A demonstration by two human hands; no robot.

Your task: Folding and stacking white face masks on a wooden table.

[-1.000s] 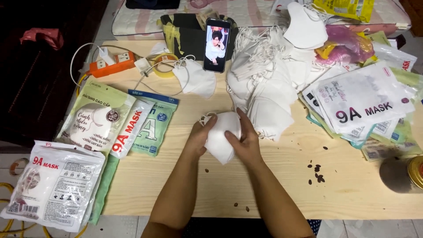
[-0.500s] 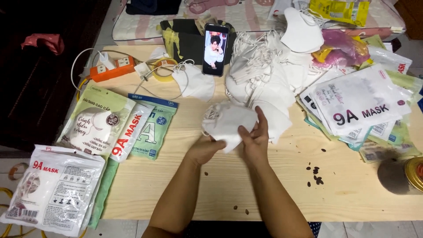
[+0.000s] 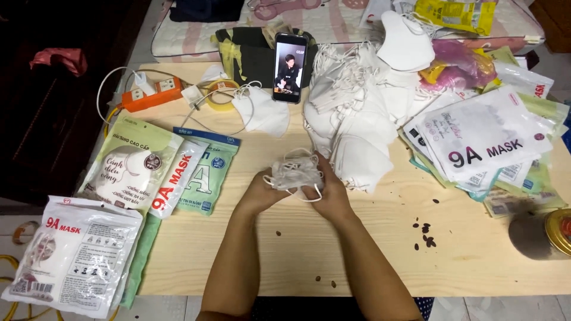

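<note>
Two hands: left hand [image 3: 257, 193] and right hand [image 3: 328, 193] meet at mid-table, fingers curled around one small stack of white masks [image 3: 294, 169], its ear loops hanging loose.
Stack position: held just above the wooden table [image 3: 380, 249], just beside the large heap of white masks [image 3: 357, 119].
Open room: bare wood lies in front of the hands up to the near edge, and to the right up to scattered dark crumbs [image 3: 425, 235].
Left margin: packaged masks [image 3: 154, 172] overlap the table's left edge; a white mask pack [image 3: 74, 252] overhangs the near-left corner.
Right margin: empty mask sleeves [image 3: 485, 142] are piled up; a gold-lidded jar [image 3: 544, 233] lies at the right edge.
Far edge: phone [image 3: 289, 67] propped upright, orange power strip [image 3: 151, 95], tape roll [image 3: 220, 95].
</note>
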